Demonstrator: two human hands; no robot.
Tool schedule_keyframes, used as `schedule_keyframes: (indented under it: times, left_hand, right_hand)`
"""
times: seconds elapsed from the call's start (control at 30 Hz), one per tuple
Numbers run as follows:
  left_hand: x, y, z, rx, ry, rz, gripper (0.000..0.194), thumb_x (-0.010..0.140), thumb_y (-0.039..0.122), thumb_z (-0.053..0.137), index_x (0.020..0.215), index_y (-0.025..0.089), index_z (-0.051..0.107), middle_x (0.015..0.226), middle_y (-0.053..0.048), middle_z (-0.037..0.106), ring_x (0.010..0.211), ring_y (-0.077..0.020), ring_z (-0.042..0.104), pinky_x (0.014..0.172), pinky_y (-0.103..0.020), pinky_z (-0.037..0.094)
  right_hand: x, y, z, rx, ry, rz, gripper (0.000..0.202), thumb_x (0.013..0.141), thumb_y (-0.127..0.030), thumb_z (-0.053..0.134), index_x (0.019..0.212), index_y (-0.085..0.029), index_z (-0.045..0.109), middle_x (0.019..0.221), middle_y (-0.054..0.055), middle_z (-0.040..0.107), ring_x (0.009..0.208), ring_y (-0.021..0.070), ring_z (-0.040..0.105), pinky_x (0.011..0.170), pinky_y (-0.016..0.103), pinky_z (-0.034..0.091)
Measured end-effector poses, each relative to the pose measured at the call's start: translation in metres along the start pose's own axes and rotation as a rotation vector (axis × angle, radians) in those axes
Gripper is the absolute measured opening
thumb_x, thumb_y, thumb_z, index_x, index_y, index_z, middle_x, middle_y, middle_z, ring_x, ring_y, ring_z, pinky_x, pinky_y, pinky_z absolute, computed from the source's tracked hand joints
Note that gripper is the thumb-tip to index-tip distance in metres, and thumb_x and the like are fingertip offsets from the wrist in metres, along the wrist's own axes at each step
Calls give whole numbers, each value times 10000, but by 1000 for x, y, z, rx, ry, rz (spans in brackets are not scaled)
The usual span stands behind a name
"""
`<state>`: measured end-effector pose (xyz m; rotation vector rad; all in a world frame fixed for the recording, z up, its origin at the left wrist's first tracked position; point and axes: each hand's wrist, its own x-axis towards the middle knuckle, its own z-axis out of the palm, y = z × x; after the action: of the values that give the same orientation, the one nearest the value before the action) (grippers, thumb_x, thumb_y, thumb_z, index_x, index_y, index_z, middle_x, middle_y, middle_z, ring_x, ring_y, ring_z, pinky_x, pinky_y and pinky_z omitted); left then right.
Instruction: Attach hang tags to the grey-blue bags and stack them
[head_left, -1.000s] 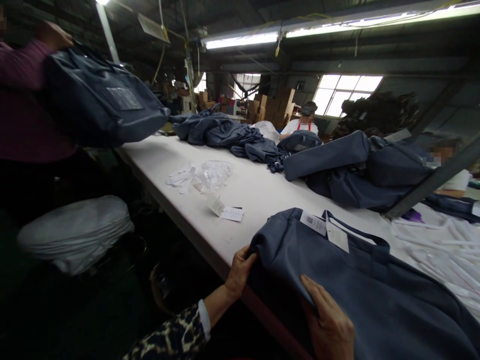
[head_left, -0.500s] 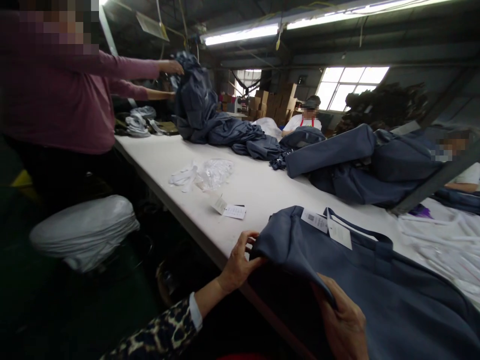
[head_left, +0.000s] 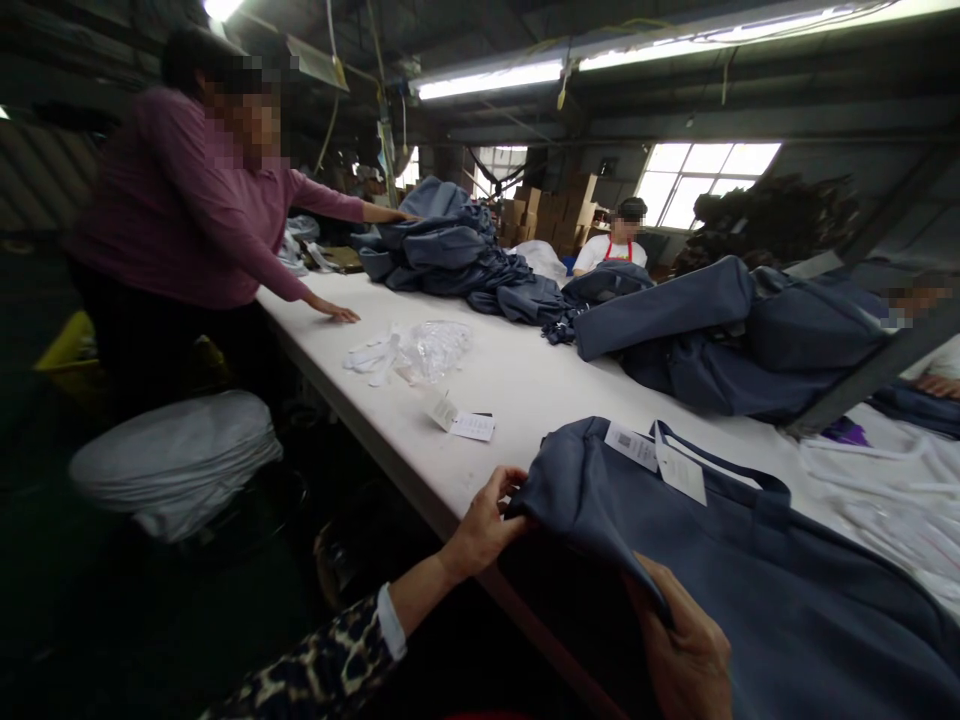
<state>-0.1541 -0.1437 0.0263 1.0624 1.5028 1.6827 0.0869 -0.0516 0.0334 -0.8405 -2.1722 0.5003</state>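
Note:
A dark blue bag [head_left: 720,560] lies over the near edge of the white table, its strap handle on top and paper tags [head_left: 660,460] resting on it. My left hand [head_left: 487,520] grips the bag's left corner between thumb and fingers. Nearer to me, my right hand [head_left: 682,640] is closed on the bag's front edge, with the thumb on the outer face; some of its fingers are hidden by the fabric. Two more tags [head_left: 472,427] lie on the table just beyond the left corner.
On the table [head_left: 517,370] are clear plastic wrapping [head_left: 435,348], piled blue bags [head_left: 442,240] and more bags [head_left: 675,310] by a slanted metal post [head_left: 862,350]. A person in a purple top [head_left: 180,200] leans over the far left. A covered stool [head_left: 180,460] stands left.
The person in purple has leaned forward and lowered the raised blue bags onto the pile, one hand now flat on the table. My hands and the bag they hold look nearly unmoved.

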Motion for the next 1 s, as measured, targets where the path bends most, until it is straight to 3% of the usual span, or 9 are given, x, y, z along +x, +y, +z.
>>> schedule_keyframes:
  times: [0.17,0.37,0.57,0.67,0.77,0.83,1.0]
  left_hand:
    - [2,-8,3,-123,-9,32,501,697,284,799,1106,190,525,1132,-68,610,1075,-214,567,895,-296,433]
    - [-4,-16,8,-62,73,-28,276,704,299,744,828,167,536,765,34,542,741,-121,491,665,-221,375]
    - [-10,-13,17,-91,165,-66,327,757,418,705,702,163,508,635,56,439,618,-92,392,575,-216,322]
    - [-14,-12,8,-89,102,-50,321,816,454,669,776,159,551,689,40,490,641,-96,439,597,-216,356]
    - [-14,-8,-10,-79,55,-10,311,844,436,661,1001,184,572,914,-5,586,819,-129,542,710,-227,434]
    - [-13,-6,-21,-55,74,1,310,882,457,603,1034,189,569,982,-28,589,913,-151,562,768,-248,470]
    - [-5,-18,-35,56,60,-193,405,776,537,690,868,173,539,760,7,552,670,-127,545,526,-218,468]
  right_hand:
    - [-4,7,4,-19,10,-53,313,945,-431,496,1115,-259,695,1067,4,740,914,182,719,813,218,558]
    - [-10,7,10,-46,81,-140,290,958,-378,497,1163,-258,663,1090,12,727,969,192,704,865,251,544]
    - [-18,14,10,-77,65,-205,296,976,-323,483,1230,-250,617,1159,24,697,1045,187,673,922,264,507]
    - [-19,18,11,-106,59,-230,305,979,-303,480,1255,-241,593,1184,30,687,1071,187,662,937,267,495]
    - [-19,18,15,-155,83,-279,308,980,-313,475,1256,-239,588,1173,34,693,1046,191,670,911,274,501]
    - [-20,17,19,-192,88,-336,318,982,-326,464,1262,-235,584,1172,39,695,1036,196,672,898,283,502]
    - [-29,16,27,-337,64,-459,377,982,-313,418,1320,-211,551,1227,55,678,1050,210,663,881,308,480]
